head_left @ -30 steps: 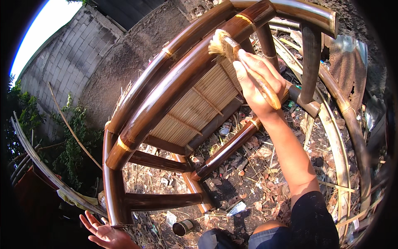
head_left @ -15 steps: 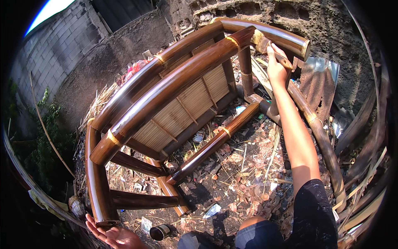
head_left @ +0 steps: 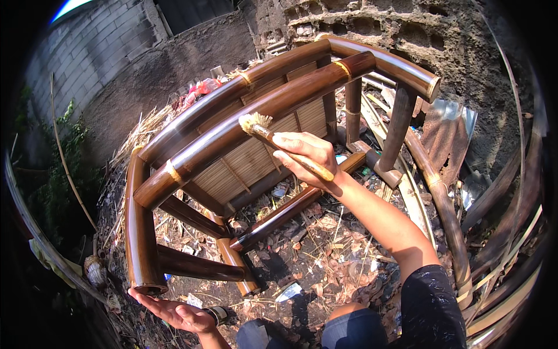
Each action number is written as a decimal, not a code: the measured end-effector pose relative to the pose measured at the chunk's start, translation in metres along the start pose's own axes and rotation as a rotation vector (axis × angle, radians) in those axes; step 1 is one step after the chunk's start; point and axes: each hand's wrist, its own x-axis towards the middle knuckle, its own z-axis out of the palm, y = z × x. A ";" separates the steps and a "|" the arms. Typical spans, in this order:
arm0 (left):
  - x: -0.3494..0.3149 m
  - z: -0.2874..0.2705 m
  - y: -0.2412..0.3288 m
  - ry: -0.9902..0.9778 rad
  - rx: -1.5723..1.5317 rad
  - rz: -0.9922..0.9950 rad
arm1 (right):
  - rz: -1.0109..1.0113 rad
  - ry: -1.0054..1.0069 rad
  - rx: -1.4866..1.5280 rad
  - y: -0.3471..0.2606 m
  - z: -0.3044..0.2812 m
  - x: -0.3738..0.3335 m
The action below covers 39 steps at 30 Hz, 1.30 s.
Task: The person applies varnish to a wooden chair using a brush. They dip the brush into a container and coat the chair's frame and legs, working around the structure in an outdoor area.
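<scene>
A glossy dark-brown bamboo seat (head_left: 290,96), a chair or bench, stands before me, with pale bindings at its joints and a slatted panel (head_left: 229,174) beneath its long front rail. My right hand (head_left: 311,150) is closed around the wooden handle of a paintbrush (head_left: 256,123). The pale bristles lie against the middle of that rail. At the lower left my left hand (head_left: 174,313) is open, palm up, its outstretched fingers against the lower cut end of the left bamboo arm (head_left: 142,250). A small dark can (head_left: 218,315), partly covered by this hand, sits on the ground.
Dry leaves and litter cover the ground (head_left: 325,250). Behind the seat rises a rough wall (head_left: 395,29). Bamboo poles (head_left: 450,227) and rusty corrugated metal (head_left: 444,136) lie on the right. Green plants (head_left: 70,145) grow at the left.
My right hand has carried the paintbrush from the rail's far right end leftward and nearer, to its middle. My left hand has shifted slightly right, now partly covering the can.
</scene>
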 end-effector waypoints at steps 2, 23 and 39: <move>0.003 -0.003 0.001 -0.021 0.021 0.043 | 0.027 0.062 -0.015 0.010 -0.009 0.000; -0.019 -0.009 0.003 0.031 -0.220 -0.263 | 0.173 0.262 -0.087 -0.059 0.091 -0.015; -0.007 -0.024 -0.006 -0.072 -0.163 -0.348 | 0.204 0.430 -0.553 0.065 -0.038 -0.022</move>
